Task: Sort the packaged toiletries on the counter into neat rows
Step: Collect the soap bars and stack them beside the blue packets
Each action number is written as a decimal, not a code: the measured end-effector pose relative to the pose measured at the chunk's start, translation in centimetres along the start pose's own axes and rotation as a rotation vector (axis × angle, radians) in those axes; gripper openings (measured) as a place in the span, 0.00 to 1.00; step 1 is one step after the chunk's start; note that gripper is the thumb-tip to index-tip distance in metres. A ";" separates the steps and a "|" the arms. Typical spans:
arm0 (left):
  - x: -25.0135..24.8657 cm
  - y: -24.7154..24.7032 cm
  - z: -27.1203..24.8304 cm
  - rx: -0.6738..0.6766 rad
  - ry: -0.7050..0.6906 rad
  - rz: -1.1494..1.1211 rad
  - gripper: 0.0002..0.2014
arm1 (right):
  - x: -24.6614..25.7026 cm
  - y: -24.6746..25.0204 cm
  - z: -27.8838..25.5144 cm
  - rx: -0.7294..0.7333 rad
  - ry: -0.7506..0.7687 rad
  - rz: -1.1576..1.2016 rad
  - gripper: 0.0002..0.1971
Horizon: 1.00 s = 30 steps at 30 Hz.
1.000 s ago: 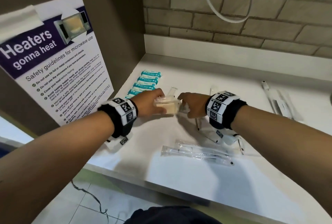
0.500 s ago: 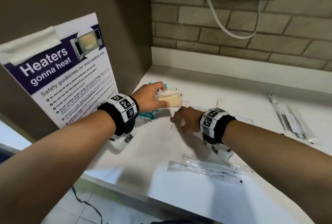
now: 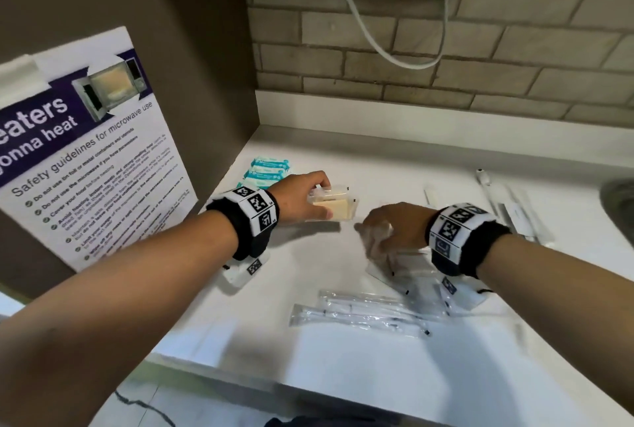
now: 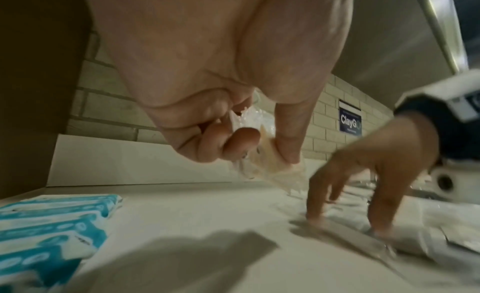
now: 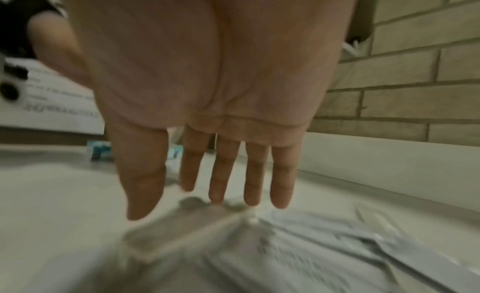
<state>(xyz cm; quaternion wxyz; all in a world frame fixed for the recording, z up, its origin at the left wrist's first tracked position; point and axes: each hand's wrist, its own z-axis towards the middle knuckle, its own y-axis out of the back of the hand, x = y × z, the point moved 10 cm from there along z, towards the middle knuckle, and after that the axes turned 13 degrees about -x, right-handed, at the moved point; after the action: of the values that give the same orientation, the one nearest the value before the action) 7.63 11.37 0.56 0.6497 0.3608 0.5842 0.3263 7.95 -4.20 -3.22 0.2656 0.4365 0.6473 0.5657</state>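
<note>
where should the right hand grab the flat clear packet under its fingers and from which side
Judging by its pose, the clear packet lies flat on the counter, offering no raised side. The right hand would likely do best coming from above, fingers straight, sliding it and pinching the near edge. Blur hides its exact outline.

My arms are bare to the wrists. Each wrist wears a black band [image 3: 254, 231] wrapped in white panels printed with black square codes, and a white camera unit [image 3: 245, 270] hangs beneath; 2 bands in all.
</note>
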 end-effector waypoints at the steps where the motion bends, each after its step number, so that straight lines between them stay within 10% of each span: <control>1: 0.0 -0.4 -0.1 0.025 0.001 0.029 0.19 | 0.2 1.0 0.3 -0.056 -0.021 0.075 0.30; 6: 1.0 -1.9 -0.9 0.089 0.024 0.122 0.17 | 3.2 2.1 1.9 -0.120 -0.024 0.231 0.46; 12: 1.8 -3.8 -2.1 0.143 0.051 0.186 0.19 | 6.4 -0.8 3.7 -0.041 0.078 0.100 0.23; 30: 2.9 -5.1 -1.1 0.218 0.043 0.366 0.19 | 7.2 -1.2 5.7 -0.044 0.129 0.147 0.14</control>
<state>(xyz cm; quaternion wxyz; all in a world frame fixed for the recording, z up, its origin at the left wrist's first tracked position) 6.82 11.20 -5.35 0.5240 0.5219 0.5546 0.3813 8.96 4.96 -4.55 0.1907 0.4396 0.6167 0.6245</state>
